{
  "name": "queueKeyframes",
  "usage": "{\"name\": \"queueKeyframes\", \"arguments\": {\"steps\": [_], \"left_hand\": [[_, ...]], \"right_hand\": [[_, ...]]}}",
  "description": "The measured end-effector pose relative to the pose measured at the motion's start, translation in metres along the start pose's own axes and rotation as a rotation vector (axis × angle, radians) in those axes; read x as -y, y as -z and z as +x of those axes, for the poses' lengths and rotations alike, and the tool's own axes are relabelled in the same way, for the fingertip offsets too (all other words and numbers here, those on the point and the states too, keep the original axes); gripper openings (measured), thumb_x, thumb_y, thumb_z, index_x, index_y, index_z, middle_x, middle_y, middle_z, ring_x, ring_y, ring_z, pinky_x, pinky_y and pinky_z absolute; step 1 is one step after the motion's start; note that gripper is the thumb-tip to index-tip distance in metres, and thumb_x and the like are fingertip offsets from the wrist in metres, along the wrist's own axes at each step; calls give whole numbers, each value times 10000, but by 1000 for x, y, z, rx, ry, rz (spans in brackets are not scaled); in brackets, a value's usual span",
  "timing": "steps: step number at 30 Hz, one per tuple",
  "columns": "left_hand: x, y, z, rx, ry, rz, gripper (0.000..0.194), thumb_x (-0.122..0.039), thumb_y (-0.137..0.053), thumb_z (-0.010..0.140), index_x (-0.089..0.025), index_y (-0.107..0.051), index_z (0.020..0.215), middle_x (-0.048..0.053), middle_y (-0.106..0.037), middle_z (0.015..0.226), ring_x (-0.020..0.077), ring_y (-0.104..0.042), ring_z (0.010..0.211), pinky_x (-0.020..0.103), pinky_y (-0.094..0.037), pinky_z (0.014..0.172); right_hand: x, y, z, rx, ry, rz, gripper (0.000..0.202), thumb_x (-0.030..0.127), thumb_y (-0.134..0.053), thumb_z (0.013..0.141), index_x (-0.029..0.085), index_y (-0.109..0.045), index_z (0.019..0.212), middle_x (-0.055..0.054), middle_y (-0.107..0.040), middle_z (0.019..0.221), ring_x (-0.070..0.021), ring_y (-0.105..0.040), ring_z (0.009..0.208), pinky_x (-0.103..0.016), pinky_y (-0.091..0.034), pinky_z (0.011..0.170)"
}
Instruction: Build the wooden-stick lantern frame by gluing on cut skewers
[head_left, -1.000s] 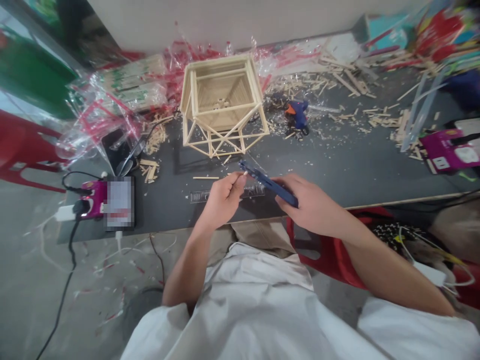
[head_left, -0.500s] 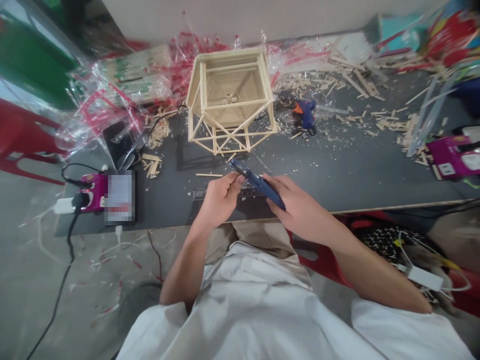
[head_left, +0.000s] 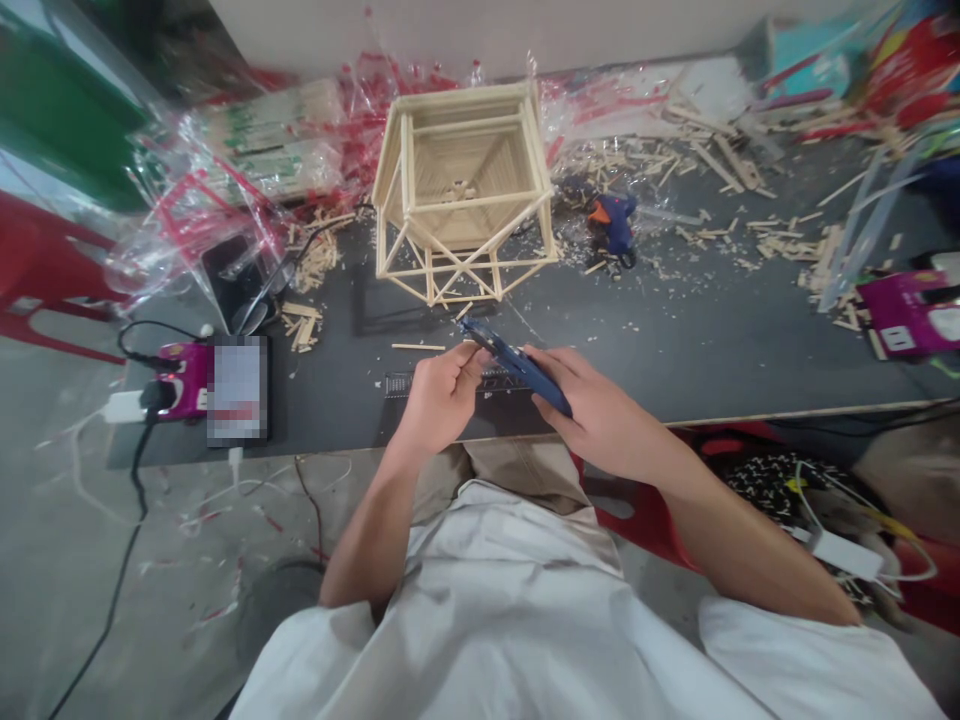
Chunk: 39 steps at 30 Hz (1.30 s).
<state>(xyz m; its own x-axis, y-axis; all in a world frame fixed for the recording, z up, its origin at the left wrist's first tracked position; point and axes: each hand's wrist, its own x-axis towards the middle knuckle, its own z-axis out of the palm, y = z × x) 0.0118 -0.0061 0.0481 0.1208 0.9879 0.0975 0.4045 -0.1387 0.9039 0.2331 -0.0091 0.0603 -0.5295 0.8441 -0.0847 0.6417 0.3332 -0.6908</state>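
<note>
My right hand (head_left: 592, 405) is closed around blue-handled pliers (head_left: 525, 372), whose jaws point up and left. Beside those jaws, the fingers of my left hand (head_left: 444, 395) are pinched together; what they hold is too small or hidden to make out. A black ruler (head_left: 501, 383) lies on the table, partly covered by my hands. Just beyond them stands a lantern-like frame (head_left: 465, 205) built of thin wooden sticks, with an open top and crossed braces. One loose wooden stick (head_left: 418, 347) rests near my left hand.
A blue glue gun (head_left: 619, 226) lies right of the frame, among stick offcuts (head_left: 731, 165). At the left edge of the grey table (head_left: 675, 340) are a phone (head_left: 238, 390) and a purple power strip (head_left: 182, 380). Another purple power strip (head_left: 904, 312) sits at right. Plastic wrapping (head_left: 225, 185) lies behind.
The view has shifted very slightly. Both hands and the pliers keep nearly the same position.
</note>
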Motion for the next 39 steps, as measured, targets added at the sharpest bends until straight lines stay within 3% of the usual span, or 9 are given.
{"name": "queueKeyframes", "arguments": {"steps": [6,10,14,20,29,35,39], "left_hand": [[2,-4,0,-25,-4,13,458,-531,-484,1064,-163,-683,878,-11,-531,589,118,-475,524,227,-364,525],[1,-4,0,-32,-13,16,475,-528,-479,1070,-161,-714,881,-3,-554,585,123,-495,525,227,-376,527],[-1,-2,-1,-25,-5,26,484,-516,-483,1071,-163,-706,826,6,-585,586,117,-492,515,232,-364,525],[-2,0,-2,-18,26,17,444,-467,-486,1066,-169,-712,826,12,-596,599,123,-498,522,246,-362,535],[13,-8,-1,16,144,55,466,-488,-456,1048,-149,-723,873,-4,-578,623,126,-503,577,239,-378,609],[12,-11,-4,15,148,24,556,-603,-451,1029,-141,-725,884,-12,-570,612,120,-476,558,229,-365,582],[14,-14,-7,-15,82,38,523,-560,-450,1047,-144,-712,870,-11,-580,612,119,-489,550,227,-367,579]], "right_hand": [[0,2,1,-9,16,-10,532,286,-461,1025,145,-472,1537,-188,-594,1439,-325,-628,1305,-484,-525,1109],[1,2,4,-45,15,-53,522,420,-465,1046,142,-550,1479,-163,-698,1272,-317,-683,1177,-446,-542,1013],[0,-1,5,-76,-82,-111,642,612,-265,1075,143,-681,1214,-153,-748,1076,-330,-699,1022,-426,-506,872],[-6,-4,10,-45,-66,-171,815,751,-50,1030,174,-618,938,-138,-690,896,-281,-649,828,-355,-402,705],[-14,-14,13,38,-203,-397,725,586,-90,1100,174,-660,923,-130,-734,832,-255,-688,776,-319,-276,632],[-15,-21,8,-33,-205,-505,775,598,-77,1107,151,-696,978,-137,-765,870,-252,-713,775,-313,-230,592],[-10,-22,2,-67,-224,-556,752,595,-121,1112,142,-701,962,-139,-762,845,-255,-720,765,-317,-189,572]]}}
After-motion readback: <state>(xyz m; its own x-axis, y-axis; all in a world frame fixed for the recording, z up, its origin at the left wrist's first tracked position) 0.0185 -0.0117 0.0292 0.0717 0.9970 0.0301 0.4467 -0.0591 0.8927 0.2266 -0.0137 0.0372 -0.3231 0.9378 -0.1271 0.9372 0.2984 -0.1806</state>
